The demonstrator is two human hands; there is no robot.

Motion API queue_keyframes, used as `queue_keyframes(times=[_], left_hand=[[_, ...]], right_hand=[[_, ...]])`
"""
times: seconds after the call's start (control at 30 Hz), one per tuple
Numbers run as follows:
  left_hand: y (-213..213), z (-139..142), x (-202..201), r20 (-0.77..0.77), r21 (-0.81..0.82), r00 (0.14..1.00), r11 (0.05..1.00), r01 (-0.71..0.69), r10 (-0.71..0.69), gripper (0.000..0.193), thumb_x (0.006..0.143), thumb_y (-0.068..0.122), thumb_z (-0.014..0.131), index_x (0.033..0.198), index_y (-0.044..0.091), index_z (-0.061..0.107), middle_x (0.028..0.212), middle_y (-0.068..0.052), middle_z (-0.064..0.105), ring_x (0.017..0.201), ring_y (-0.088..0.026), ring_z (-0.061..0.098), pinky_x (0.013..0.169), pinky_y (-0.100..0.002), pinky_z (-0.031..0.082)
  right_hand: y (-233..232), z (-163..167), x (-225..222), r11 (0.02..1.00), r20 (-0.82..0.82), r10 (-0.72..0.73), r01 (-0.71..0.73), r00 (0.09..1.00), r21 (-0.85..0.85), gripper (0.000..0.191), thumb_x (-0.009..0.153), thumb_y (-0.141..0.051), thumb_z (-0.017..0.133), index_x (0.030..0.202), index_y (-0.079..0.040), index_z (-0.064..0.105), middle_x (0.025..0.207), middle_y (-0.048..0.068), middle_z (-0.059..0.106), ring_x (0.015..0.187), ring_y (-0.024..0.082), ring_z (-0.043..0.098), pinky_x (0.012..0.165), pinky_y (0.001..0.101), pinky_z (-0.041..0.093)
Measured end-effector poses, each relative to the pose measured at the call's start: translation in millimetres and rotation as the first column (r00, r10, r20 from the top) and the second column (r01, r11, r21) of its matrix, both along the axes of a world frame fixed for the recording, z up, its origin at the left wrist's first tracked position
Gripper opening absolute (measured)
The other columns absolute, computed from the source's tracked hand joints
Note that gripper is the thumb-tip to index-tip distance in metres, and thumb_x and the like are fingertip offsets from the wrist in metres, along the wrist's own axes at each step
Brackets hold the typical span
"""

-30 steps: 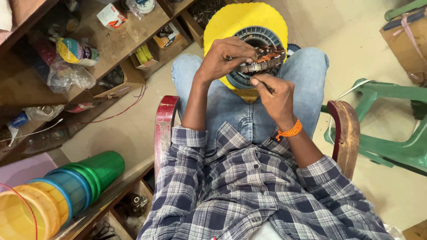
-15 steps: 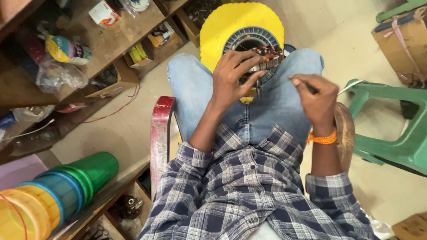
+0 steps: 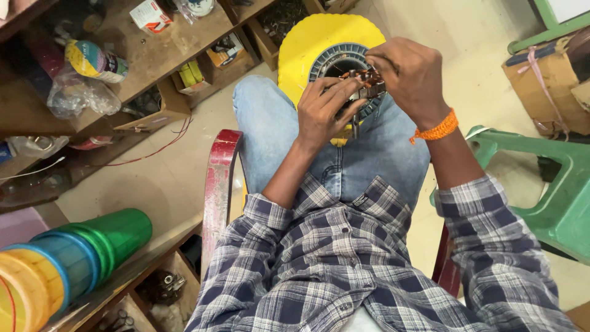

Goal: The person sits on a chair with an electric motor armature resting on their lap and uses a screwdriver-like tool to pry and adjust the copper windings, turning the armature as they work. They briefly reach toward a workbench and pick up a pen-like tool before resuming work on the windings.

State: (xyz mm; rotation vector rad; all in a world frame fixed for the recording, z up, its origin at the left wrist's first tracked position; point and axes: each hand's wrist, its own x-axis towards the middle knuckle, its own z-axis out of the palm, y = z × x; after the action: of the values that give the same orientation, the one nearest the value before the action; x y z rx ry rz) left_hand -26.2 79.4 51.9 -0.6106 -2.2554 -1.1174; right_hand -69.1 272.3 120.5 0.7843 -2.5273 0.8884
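Stator (image 3: 332, 61) on lap, between hands; shelves (image 3: 153, 55) left.

Top shelf: small white-and-red cardboard box (image 3: 150, 15)
Shelf left: yellow-labelled round packet (image 3: 92, 60), w/ clear plastic bag (image 3: 80, 95) just below
Cubby: yellow-black printed carton (image 3: 224, 50)
Far right: brown cardboard box w/ pink strap (image 3: 541, 86)

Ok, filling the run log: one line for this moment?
left hand: on copper windings | right hand: pinching at windings | stator ring: on lap, before yellow stool

The hands (image 3: 369, 92) hide most of the copper windings (image 3: 369, 79) they grip.
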Motion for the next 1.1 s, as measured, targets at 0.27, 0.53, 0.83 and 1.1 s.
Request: queue_keyframes(times=[0.27,0.53,0.83,1.1], left_hand=[[17,15,-4,0.007,0.026,1.000,0.999,-0.029,0.029,0.037,0.084,0.021,0.087,0.117,0.011,0.072,0.117,-0.001,0.074,0.106,-0.021,0.067,0.090,-0.036,0.053],[29,17,-23,-0.048,-0.005,0.999,1.000,0.002,-0.002,0.039,0.085,0.024,0.086,0.118,0.010,0.072,0.118,0.000,0.073,0.108,-0.020,0.068,0.090,-0.035,0.052],[51,6,-34,-0.091,-0.007,0.996,1.000,0.003,-0.003,0.040,0.085,0.023,0.087,0.118,0.009,0.070,0.119,-0.001,0.073,0.109,-0.021,0.068,0.090,-0.035,0.052],[66,32,-51,-0.047,0.013,0.999,1.000,0.016,-0.016,0.041,0.084,0.020,0.087,0.119,0.007,0.069,0.119,-0.003,0.072,0.110,-0.023,0.067,0.092,-0.037,0.052]], right_hand=[[30,18,5,0.997,0.008,0.055,-0.054,0.998,-0.051,0.007,0.103,-0.004,0.079,0.100,-0.002,0.072,0.092,0.009,0.073,0.080,0.022,0.070,0.070,0.0311,0.053],[72,43,14,0.992,0.087,0.082,-0.089,0.993,0.086,0.012,0.099,-0.010,0.083,0.097,-0.005,0.072,0.084,0.007,0.070,0.072,0.023,0.067,0.063,0.0329,0.049],[82,35,-11,0.984,0.022,0.125,-0.127,0.992,0.125,0.012,0.098,-0.012,0.085,0.099,-0.005,0.075,0.082,0.008,0.066,0.072,0.026,0.064,0.064,0.0361,0.048],[85,13,-71,0.994,-0.020,0.062,-0.060,0.998,0.094,0.008,0.101,-0.009,0.080,0.098,-0.004,0.075,0.088,0.007,0.071,0.078,0.023,0.069,0.071,0.0341,0.052]])
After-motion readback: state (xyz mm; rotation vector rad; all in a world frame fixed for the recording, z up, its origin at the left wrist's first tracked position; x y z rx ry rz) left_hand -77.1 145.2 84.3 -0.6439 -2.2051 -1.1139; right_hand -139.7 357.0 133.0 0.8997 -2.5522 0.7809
